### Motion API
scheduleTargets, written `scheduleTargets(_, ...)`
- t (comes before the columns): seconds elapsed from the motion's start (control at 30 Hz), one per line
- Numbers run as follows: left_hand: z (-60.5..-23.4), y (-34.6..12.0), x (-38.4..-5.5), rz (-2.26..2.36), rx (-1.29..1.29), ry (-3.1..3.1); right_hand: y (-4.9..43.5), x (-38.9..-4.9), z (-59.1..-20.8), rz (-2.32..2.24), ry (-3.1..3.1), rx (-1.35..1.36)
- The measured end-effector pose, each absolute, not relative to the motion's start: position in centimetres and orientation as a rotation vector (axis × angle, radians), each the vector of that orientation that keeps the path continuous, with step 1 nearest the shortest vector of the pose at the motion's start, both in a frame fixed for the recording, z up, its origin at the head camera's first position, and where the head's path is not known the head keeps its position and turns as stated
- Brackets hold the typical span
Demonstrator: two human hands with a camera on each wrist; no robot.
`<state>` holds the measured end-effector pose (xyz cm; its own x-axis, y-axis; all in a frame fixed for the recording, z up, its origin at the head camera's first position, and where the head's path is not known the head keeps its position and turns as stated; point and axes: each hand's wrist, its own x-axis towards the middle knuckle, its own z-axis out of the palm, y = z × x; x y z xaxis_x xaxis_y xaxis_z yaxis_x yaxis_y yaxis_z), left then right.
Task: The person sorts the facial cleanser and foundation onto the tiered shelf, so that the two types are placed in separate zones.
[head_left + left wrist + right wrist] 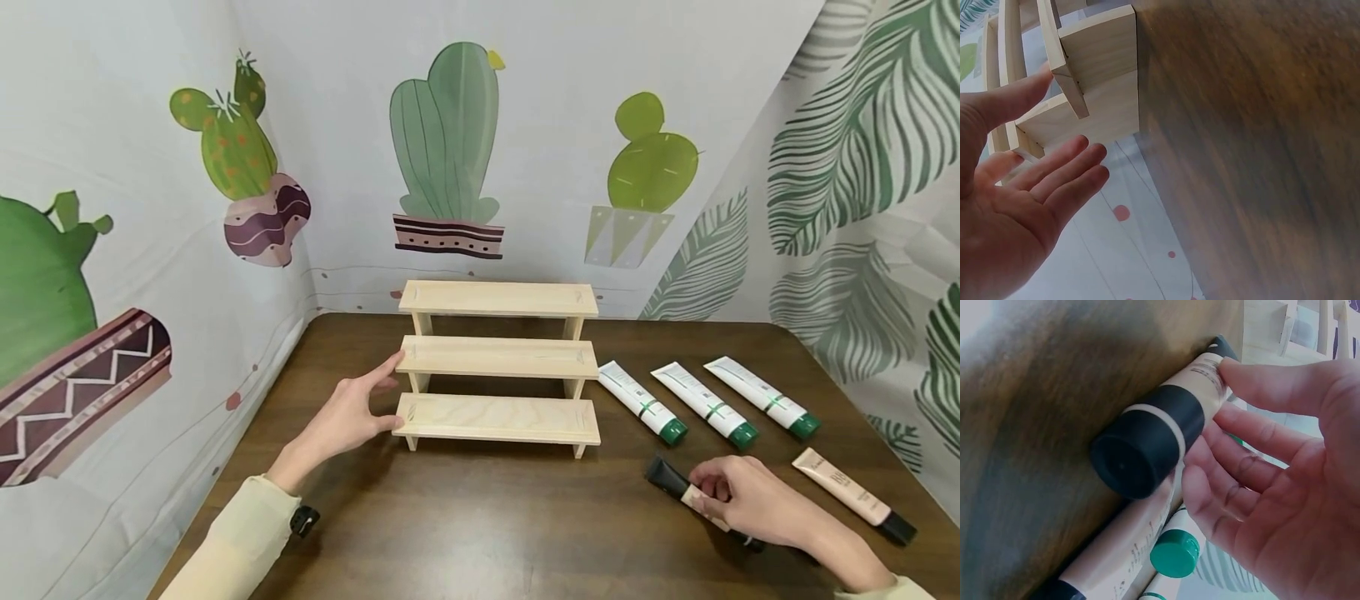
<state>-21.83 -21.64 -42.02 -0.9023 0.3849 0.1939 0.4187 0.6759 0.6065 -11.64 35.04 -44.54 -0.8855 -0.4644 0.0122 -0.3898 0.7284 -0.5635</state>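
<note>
My right hand [757, 498] pinches a beige cosmetic tube [1194, 381] with a black cap and a black tail end, between thumb and fingers. The tube lies low over the table, its cap toward the lower right in the head view. At the left end of a three-step wooden display stand [495, 417] is my left hand [348, 421]. Its thumb touches the lowest step and its index fingertip is at the middle step, while the other fingers extend loosely, as the left wrist view shows. All three steps are bare.
Three white tubes [705, 404] with green caps lie in a slanted row right of the stand. Another beige tube [843, 486], marked BB and black-capped, lies at the far right. The brown table [465, 525] meets a cactus-printed cloth [345, 167] behind.
</note>
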Motion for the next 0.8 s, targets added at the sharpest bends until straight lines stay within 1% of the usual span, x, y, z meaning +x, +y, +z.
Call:
scheduleTargets(0.17, -42.2, -22.0, -21.9, -1.225, -0.688, -2.814, 35.0, -11.6, -44.2, -0.882, 2.739, -0.712)
scheduleTargets(0.4, -42.4, -22.0, -22.0, -1.427, -0.684, -2.821, 34.9, -12.3, -43.4, -0.857, 2.651, -0.677)
scheduleTargets(0.6, -41.9, -22.3, -22.1, -1.462, -0.706, -2.82, 34.3, -13.1, -43.2, -0.879, 2.638, -0.673)
scheduleTargets(0.8, -42.1, -22.3, -22.3, -1.455, -0.729, -2.822, 33.6, -13.1, -42.5, -0.903, 2.743, -0.669)
